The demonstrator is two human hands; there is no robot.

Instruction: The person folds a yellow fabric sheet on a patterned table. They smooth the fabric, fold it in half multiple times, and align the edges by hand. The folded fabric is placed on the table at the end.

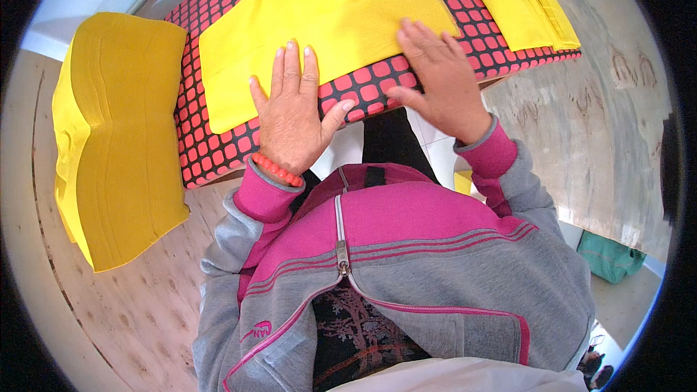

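Observation:
A yellow fabric piece lies flat on a padded board covered in red-and-black checked cloth. My left hand rests palm down with its fingers spread, the fingertips on the fabric's near edge and the thumb over the checked cloth. To the right, my right hand also lies flat; its fingers touch the fabric near its right corner, and its thumb points left. Neither hand grips anything. A red bead bracelet circles my left wrist.
On the left, a stack of yellow fabric pieces lies on a wooden surface against the board. Folded yellow fabric sits at the board's far right. A worn wooden panel stretches to the right, with a green bag below it.

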